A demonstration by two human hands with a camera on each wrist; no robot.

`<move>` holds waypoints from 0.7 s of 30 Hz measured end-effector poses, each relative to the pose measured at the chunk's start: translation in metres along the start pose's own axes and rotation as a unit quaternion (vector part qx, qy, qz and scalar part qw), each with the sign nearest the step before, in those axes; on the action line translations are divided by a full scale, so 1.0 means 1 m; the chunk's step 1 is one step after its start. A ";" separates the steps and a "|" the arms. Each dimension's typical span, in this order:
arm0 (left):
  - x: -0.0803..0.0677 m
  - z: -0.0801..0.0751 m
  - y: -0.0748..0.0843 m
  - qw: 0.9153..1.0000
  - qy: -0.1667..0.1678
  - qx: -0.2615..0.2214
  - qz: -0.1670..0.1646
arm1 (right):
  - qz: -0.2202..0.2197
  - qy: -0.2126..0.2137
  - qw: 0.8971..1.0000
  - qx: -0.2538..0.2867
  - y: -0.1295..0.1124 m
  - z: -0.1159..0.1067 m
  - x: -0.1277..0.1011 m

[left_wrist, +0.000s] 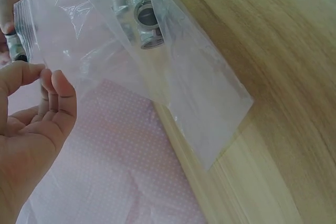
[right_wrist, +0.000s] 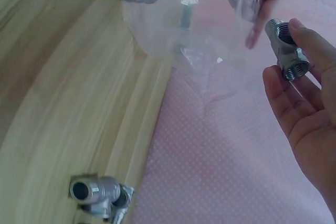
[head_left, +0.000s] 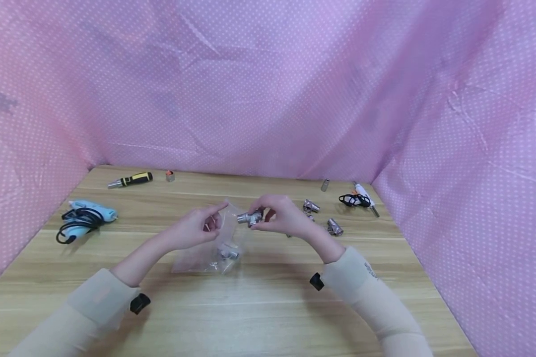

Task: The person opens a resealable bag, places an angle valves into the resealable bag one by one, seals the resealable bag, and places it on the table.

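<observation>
A screwdriver (head_left: 136, 178) lies beyond a blue glue gun (head_left: 99, 208).

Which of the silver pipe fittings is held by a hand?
The threaded tee pinched in the right hand; the others rest in the clear zip bag or on the wooden table.

One bag (left_wrist: 210, 98), one screwdriver (head_left: 136, 179), one glue gun (head_left: 103, 211), one soldering iron (head_left: 363, 191) and at least four metal fittings (right_wrist: 287, 53) show.
</observation>
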State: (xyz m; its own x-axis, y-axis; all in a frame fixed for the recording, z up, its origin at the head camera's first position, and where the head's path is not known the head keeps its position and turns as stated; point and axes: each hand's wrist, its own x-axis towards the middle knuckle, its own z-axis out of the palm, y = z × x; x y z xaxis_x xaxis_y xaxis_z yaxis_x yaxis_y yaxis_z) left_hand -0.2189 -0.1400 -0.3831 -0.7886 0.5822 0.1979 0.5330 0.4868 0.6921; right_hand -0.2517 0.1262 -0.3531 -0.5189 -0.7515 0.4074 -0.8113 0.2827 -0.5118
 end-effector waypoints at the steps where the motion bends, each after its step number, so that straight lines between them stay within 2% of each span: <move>1: 0.000 0.000 0.000 1.000 0.001 0.000 -0.002 | -0.004 -0.002 1.000 0.004 0.000 0.003 0.002; 8: -0.003 0.000 0.000 0.999 0.022 0.016 -0.023 | -0.024 -0.014 1.000 0.003 0.006 0.025 0.007; 21: -0.007 -0.003 0.000 0.999 0.032 0.016 -0.023 | 0.037 -0.047 0.997 -0.054 0.005 0.034 0.008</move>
State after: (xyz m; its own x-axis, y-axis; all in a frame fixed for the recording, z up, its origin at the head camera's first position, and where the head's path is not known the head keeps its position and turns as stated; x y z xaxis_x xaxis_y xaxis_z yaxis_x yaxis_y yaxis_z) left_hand -0.2144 -0.1459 -0.3818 -0.8300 0.5164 0.2107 0.5041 0.5329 0.6796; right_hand -0.2508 0.1010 -0.3780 -0.5546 -0.7772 0.2973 -0.7991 0.3978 -0.4507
